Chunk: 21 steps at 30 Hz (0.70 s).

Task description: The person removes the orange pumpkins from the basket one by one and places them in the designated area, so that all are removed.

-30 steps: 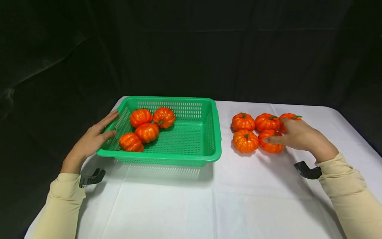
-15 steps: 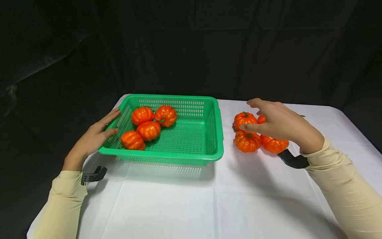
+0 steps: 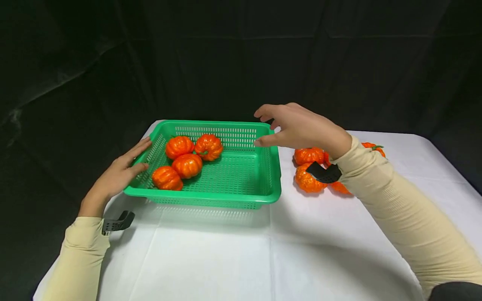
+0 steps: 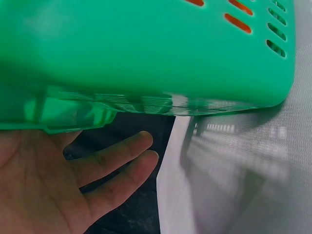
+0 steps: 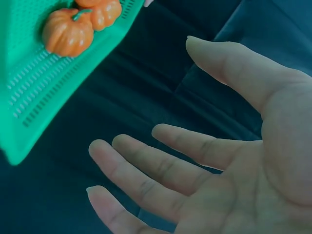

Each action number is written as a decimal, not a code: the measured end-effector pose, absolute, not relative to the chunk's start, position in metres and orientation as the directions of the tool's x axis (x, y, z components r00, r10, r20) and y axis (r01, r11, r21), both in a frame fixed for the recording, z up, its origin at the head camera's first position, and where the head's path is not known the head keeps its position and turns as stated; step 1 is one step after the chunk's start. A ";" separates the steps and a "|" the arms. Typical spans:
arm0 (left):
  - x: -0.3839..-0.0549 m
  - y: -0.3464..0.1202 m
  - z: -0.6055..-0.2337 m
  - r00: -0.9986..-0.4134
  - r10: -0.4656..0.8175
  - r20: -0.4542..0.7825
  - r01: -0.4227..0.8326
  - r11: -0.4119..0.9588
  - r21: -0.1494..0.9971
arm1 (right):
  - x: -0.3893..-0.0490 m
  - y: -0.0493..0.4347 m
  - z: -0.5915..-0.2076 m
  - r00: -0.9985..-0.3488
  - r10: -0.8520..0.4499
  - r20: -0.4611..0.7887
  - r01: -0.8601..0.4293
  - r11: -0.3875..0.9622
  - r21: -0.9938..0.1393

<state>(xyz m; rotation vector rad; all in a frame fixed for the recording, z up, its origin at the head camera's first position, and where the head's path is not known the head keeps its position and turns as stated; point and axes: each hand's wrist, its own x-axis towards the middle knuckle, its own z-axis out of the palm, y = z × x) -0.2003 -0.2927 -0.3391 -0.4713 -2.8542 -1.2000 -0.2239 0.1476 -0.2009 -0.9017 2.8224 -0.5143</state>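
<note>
In the head view, a green plastic basket [image 3: 211,196] with slotted walls holds several small, shiny orange pumpkins [image 3: 187,166], grouped toward its left side. My left hand [image 3: 116,175] rests at the basket's left rim, fingers extended. From the left wrist view, the palm and fingers of that hand [image 4: 68,180] show beneath the basket's edge [image 4: 131,53]. My right hand [image 3: 301,127] is raised near the basket's right back corner, fingers spread and nothing in it. The right wrist view shows its bare palm [image 5: 229,180], with a pumpkin [image 5: 68,34] inside the basket beyond.
Right of the basket, more orange pumpkins [image 3: 309,179] sit on the white tablecloth [image 3: 211,259], partly hidden by my right wrist and its black band mount [image 3: 324,173]. A black cloth backdrop [image 3: 241,62] hangs behind the table.
My right hand has lifted from the pumpkins on the right and moved left, empty, toward the basket's right back corner. The left hand stays at the basket's rim.
</note>
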 end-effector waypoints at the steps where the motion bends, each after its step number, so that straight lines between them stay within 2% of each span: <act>1: -0.200 -0.293 -0.339 -0.954 0.273 0.127 0.281 0.658 0.699 | -0.227 0.143 -0.201 -0.806 -0.590 -0.034 -0.541 0.760 -0.361; 9: -0.202 -0.289 -0.339 -0.951 0.282 0.127 0.286 0.645 0.708 | -0.252 0.109 -0.208 -0.760 -0.648 -0.053 -0.592 0.722 -0.358; 16: -0.204 -0.285 -0.339 -0.947 0.291 0.133 0.297 0.641 0.708 | -0.275 0.088 -0.232 -0.698 -0.716 -0.014 -0.660 0.651 -0.375; 21: -0.204 -0.286 -0.338 -0.947 0.290 0.136 0.299 0.646 0.702 | -0.291 0.072 -0.250 -0.689 -0.725 -0.009 -0.659 0.631 -0.409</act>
